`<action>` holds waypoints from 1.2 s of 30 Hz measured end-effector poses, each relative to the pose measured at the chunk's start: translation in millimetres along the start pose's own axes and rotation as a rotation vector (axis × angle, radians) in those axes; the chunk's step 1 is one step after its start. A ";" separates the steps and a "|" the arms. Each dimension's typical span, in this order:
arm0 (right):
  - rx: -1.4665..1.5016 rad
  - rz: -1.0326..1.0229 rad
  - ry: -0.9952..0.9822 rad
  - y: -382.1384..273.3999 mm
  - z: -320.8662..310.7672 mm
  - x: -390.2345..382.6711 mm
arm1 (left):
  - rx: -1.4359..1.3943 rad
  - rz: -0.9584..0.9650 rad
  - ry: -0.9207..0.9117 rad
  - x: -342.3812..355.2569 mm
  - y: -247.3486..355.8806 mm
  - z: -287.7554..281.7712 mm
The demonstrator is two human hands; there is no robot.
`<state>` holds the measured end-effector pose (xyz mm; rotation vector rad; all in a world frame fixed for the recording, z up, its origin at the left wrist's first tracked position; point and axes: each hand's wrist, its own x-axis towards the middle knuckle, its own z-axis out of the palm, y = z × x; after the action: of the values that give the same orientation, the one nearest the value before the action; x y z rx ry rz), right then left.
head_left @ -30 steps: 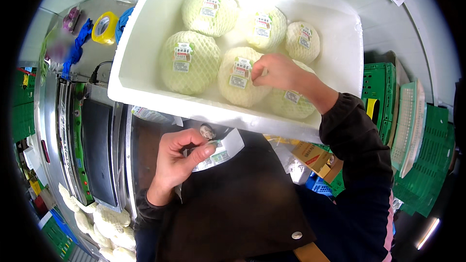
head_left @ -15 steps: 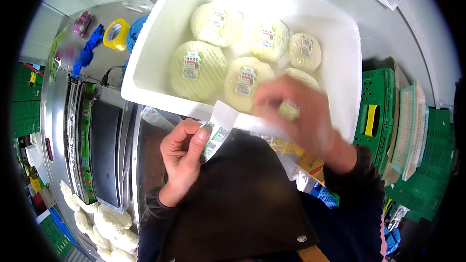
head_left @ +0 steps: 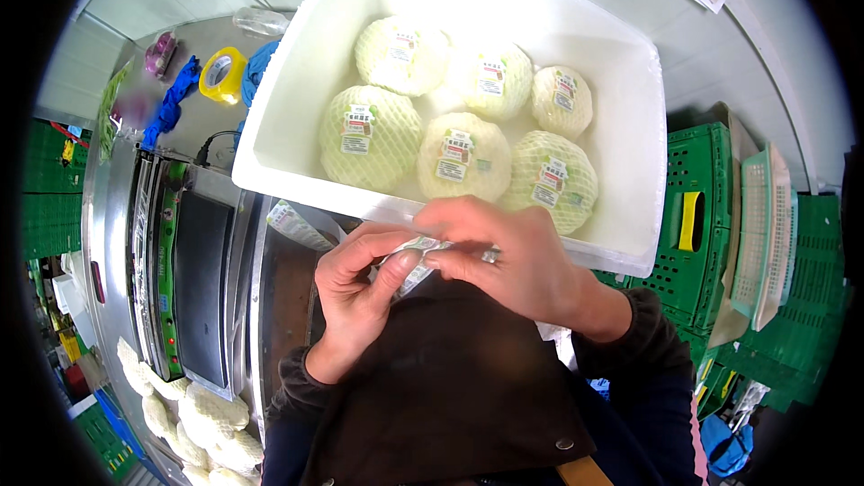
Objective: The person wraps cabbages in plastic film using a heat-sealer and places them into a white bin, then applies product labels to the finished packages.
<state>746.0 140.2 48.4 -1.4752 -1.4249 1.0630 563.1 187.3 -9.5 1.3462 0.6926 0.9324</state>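
My left hand point(head_left: 360, 283) pinches a small sheet of stickers point(head_left: 416, 281), white with green print, between thumb and fingers. Against its other edge my right hand point(head_left: 517, 261) closes thumb and forefinger; whether a single sticker has come loose there is hidden. Just beyond both hands is a white foam box point(head_left: 306, 182) with several round, pale green heads in netting, which look like cabbages. Each bears a printed label. The front middle cabbage point(head_left: 461, 184) also carries a small green sticker point(head_left: 484, 165). The front right cabbage point(head_left: 562, 202) lies nearest my right hand.
To the left, a wrapping machine point(head_left: 202, 274) with a dark plate stands on a steel table. Behind it lie yellow tape point(head_left: 222, 75) and a blue cloth point(head_left: 171, 106). Netted white produce point(head_left: 211, 418) is piled at lower left. Green crates point(head_left: 697, 162) stand on the right.
My right hand has come back from over the box to the sticker sheet, uncovering the front right cabbage and the small green sticker. My left hand has moved slightly right with the sheet.
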 end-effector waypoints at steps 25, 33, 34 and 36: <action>-0.446 0.998 0.562 240.1 -223.5 87.6 | 0.049 -0.146 -0.070 24.7 7.4 2.8; -0.813 0.563 0.671 204.1 -182.8 114.5 | 0.009 -0.159 0.057 20.2 8.2 -8.1; -0.537 0.583 0.655 197.2 -167.7 127.0 | 0.004 -0.160 0.082 19.2 8.4 -8.2; 0.007 0.606 0.598 187.1 -140.3 144.9 | 0.001 -0.140 0.090 19.5 9.3 -4.5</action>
<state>940.0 278.5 -89.1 -2.0618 -0.5628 0.8430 567.3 206.3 1.1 1.2459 0.8456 0.8840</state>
